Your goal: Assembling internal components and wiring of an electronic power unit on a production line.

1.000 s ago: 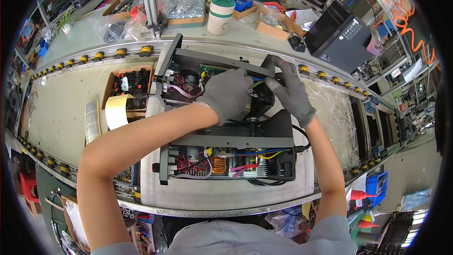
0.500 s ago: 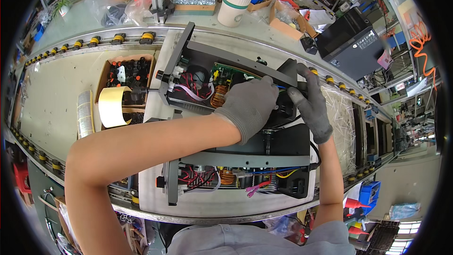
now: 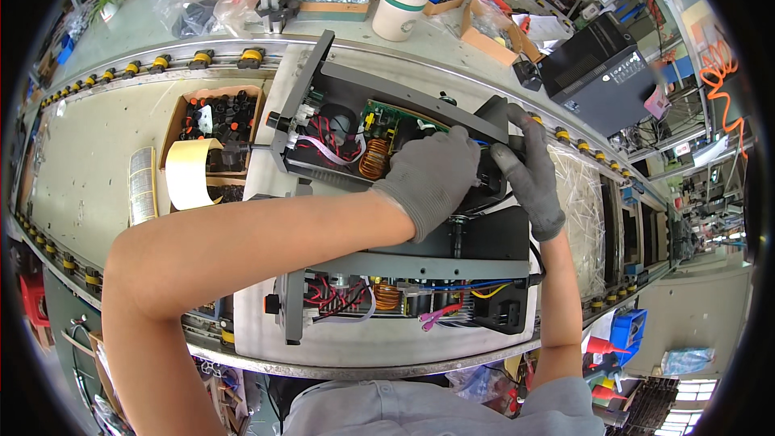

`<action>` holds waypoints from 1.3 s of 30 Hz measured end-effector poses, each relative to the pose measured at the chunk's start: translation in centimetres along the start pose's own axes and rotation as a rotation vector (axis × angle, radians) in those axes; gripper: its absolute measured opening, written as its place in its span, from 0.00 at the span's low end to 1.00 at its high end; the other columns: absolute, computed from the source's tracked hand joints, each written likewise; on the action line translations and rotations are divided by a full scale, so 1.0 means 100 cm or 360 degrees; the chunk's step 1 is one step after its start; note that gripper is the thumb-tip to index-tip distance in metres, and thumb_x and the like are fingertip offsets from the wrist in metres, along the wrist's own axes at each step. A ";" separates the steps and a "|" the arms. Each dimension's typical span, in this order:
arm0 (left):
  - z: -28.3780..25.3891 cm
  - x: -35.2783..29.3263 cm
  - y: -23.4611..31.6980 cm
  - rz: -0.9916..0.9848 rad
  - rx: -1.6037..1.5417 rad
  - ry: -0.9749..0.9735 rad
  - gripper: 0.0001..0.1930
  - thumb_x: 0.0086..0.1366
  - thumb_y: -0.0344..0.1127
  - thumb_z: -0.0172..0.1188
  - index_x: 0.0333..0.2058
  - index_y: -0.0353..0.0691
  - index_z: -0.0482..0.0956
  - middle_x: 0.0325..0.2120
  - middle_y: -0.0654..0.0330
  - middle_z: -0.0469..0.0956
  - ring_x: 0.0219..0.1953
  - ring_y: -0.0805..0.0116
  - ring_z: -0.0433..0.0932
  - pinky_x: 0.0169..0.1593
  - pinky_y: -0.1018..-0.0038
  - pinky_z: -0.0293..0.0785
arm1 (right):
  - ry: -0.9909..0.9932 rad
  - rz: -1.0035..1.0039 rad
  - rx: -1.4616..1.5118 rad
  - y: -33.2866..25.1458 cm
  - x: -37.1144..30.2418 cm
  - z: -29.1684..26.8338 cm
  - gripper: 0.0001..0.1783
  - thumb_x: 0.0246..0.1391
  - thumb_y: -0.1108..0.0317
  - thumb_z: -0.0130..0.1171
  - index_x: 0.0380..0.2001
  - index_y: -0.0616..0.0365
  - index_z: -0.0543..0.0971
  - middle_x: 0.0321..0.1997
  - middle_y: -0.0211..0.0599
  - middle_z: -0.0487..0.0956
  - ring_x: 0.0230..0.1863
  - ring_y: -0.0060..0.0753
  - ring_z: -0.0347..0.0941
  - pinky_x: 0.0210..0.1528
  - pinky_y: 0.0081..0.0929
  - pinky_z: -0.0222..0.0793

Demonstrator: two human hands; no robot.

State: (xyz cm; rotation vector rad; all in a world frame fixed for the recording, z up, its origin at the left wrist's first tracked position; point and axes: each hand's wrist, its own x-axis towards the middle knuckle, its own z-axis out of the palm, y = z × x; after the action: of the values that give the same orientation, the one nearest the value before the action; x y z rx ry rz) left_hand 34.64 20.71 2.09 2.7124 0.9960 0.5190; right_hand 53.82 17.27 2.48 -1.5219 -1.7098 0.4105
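Observation:
Two dark grey electronic device housings, open at the top, lie across a white board [image 3: 262, 274]. Inside the far housing [image 3: 404, 97] are a green circuit board, a copper coil [image 3: 374, 159] and red and black wires. My left hand [image 3: 436, 173], in a grey glove, reaches into its right half with fingers curled; whatever they pinch is hidden beneath them. My right hand [image 3: 534, 182], also gloved, grips the black end panel [image 3: 491, 117] at the right, thumb inside and fingers outside. The near housing [image 3: 379, 265] holds similar parts, with pink-sleeved wire connectors [image 3: 440, 316] sticking out.
Left of the board, a cardboard box [image 3: 260, 117] holds black and orange small parts, beside a curled yellow-white label sheet [image 3: 187, 179]. Roller rails [image 3: 202, 59] border the work area. Behind stand a green-lidded cup [image 3: 401, 8] and a black computer case [image 3: 601, 73].
My left hand has shifted very slightly inside the far housing, its fingers still curled. My right hand keeps its grip on the end panel. The whole view has moved a little.

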 end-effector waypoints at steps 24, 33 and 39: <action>-0.018 0.004 -0.011 -0.0337 -0.1480 0.0024 0.11 0.55 0.26 0.64 0.37 0.37 0.75 0.30 0.64 0.76 0.32 0.79 0.72 0.37 0.79 0.72 | 0.0093 0.0000 0.0058 0.004 -0.003 -0.005 0.27 0.50 0.65 0.60 0.55 0.55 0.68 0.51 0.45 0.66 0.46 0.40 0.72 0.45 0.30 0.72; -0.017 0.002 -0.007 0.0294 -0.0159 0.0171 0.04 0.55 0.35 0.60 0.30 0.46 0.79 0.27 0.59 0.78 0.31 0.56 0.78 0.33 0.67 0.74 | 0.0095 0.0017 0.0064 0.012 -0.003 -0.002 0.28 0.50 0.61 0.60 0.55 0.51 0.67 0.50 0.44 0.67 0.36 0.37 0.78 0.41 0.33 0.73; -0.013 0.003 -0.006 0.0239 -0.0108 0.0207 0.04 0.54 0.35 0.58 0.29 0.46 0.78 0.27 0.59 0.77 0.31 0.55 0.77 0.34 0.64 0.73 | 0.0091 0.0048 0.0080 0.013 -0.003 -0.003 0.28 0.49 0.61 0.60 0.54 0.51 0.68 0.50 0.43 0.67 0.36 0.36 0.78 0.41 0.33 0.72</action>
State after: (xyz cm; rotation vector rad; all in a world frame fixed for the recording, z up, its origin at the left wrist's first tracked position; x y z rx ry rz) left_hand 34.03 21.44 3.24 2.7354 0.7919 0.7509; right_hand 54.86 17.24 1.67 -1.5107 -1.6222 0.4187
